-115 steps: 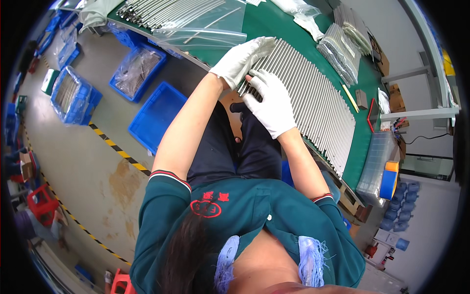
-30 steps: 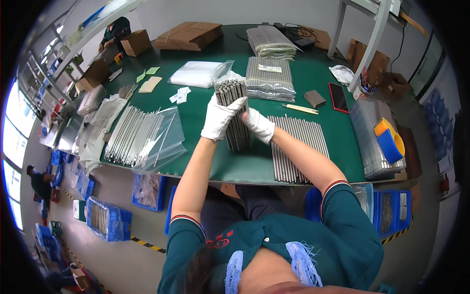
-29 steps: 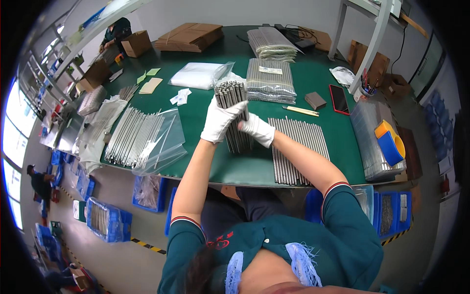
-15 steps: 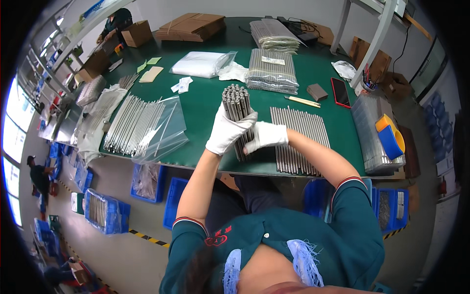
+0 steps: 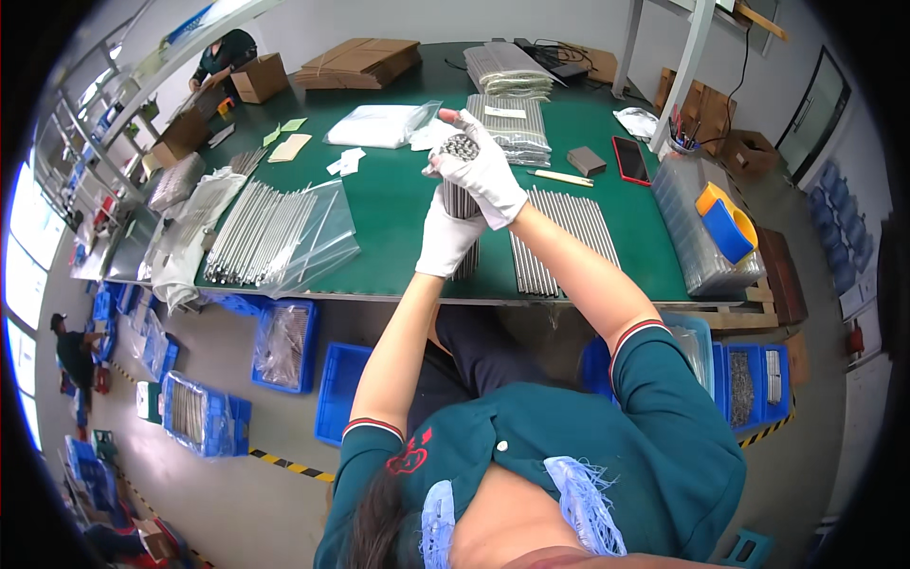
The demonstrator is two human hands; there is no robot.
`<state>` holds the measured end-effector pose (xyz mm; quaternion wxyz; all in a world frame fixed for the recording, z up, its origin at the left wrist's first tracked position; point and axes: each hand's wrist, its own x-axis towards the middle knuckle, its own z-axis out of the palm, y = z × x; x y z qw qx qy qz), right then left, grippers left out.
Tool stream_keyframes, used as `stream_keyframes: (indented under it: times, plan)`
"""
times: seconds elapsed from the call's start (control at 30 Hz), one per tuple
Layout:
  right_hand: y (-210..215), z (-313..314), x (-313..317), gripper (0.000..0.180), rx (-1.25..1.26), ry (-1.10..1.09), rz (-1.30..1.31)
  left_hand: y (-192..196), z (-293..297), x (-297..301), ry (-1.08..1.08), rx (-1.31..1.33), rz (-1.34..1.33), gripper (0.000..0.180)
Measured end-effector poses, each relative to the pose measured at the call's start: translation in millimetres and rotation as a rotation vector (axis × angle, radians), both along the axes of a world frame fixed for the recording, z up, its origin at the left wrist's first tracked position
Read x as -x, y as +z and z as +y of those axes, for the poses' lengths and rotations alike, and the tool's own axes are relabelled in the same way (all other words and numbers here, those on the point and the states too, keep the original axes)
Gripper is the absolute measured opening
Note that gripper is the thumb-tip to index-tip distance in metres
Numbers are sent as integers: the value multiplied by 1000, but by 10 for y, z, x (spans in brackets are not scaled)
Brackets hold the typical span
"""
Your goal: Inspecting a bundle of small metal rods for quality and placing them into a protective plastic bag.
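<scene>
A bundle of thin metal rods (image 5: 461, 200) stands upright over the green table, its round ends bunched at the top. My left hand (image 5: 448, 239), in a white glove, is wrapped round the bundle's middle. Higher up, my right hand (image 5: 485, 173), also white-gloved, curls around the rods just below their top ends, with bare fingertips showing. Beside the bundle on the right, a row of similar rods (image 5: 566, 237) lies side by side on the table. To the left are more loose rods (image 5: 256, 226), partly under a clear plastic bag (image 5: 327, 242).
Bagged rods (image 5: 517, 142) lie behind my hands, near a white plastic packet (image 5: 374, 126). A cutter knife (image 5: 561, 177), a small grey block (image 5: 587, 160) and a red-edged phone (image 5: 630, 159) lie right. Tape rolls (image 5: 728, 226) rest on clear packaging (image 5: 690, 228). A co-worker (image 5: 226, 59) is far left.
My right hand has moved from the lower part of the bundle up to its top. My left hand has shifted slightly right and stays round the rods. The whole view has shifted a little.
</scene>
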<state>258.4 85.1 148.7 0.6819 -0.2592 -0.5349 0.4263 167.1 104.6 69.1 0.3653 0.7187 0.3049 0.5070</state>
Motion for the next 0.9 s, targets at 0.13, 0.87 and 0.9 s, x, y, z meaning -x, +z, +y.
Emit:
stream_keyframes:
  times: [0.13, 0.87, 0.9]
  plan:
    - [-109, 67, 67, 71, -36, -109, -49, -86, 50, -35, 48, -140, -19, 70]
    - [-1722, -1683, 61, 15, 14, -123, -917, -1433, -1443, 918, -152, 23, 600, 24]
    - [-1815, -1660, 48, 15, -21, -176, -892, -1387, -1443, 886, -172, 28, 684, 23]
